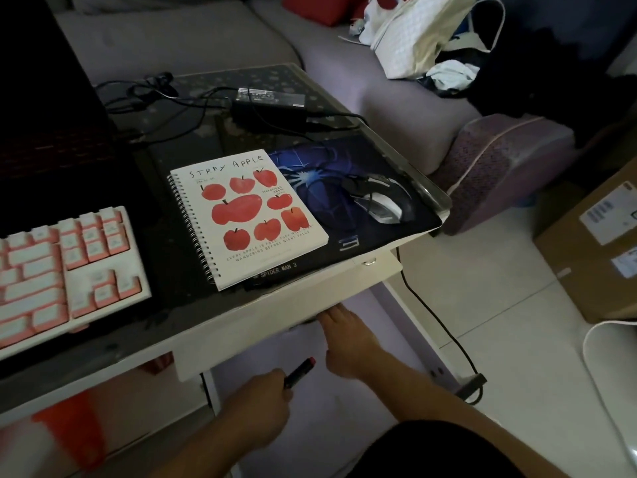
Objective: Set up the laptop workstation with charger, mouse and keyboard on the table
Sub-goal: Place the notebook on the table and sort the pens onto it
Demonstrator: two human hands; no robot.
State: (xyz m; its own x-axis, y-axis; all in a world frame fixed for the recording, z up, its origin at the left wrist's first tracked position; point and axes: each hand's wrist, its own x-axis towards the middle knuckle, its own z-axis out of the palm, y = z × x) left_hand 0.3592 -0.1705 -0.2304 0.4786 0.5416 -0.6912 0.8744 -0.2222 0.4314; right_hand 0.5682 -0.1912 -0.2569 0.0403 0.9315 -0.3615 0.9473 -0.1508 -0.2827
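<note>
- Keyboard (65, 267) at the table's (269, 315) left front, before the laptop (51, 132).
- Notebook (246, 219) right of the keyboard, overlapping the mouse pad (331, 215).
- Mouse (382, 200) on the pad's right part.
- Charger (270, 106) behind the notebook.
- Sofa (362, 81) behind the table.

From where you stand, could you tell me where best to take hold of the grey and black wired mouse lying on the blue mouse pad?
Probably from above: the grey and black wired mouse lies flat, top exposed. Pinch its two long sides at mid-body, clear of the cable at its far-left end.
</note>
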